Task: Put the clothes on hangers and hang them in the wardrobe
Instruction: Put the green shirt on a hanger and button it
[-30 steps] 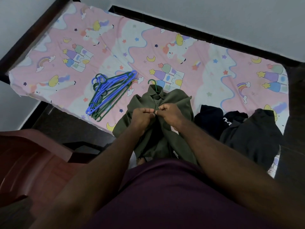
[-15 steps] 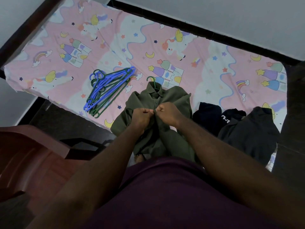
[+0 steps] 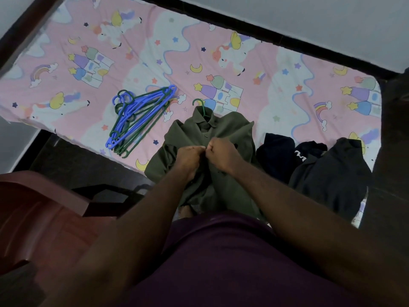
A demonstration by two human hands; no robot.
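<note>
Both hands, left hand (image 3: 190,156) and right hand (image 3: 221,153), pinch the olive shirt (image 3: 232,134) placket between them, hanger (image 3: 198,102) hook just beyond; tugging could slip the shirt off.

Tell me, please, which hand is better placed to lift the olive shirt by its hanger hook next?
Probably the left hand: the green hanger hook lies up-left of the placket. Both hands pinch the olive shirt.
</note>
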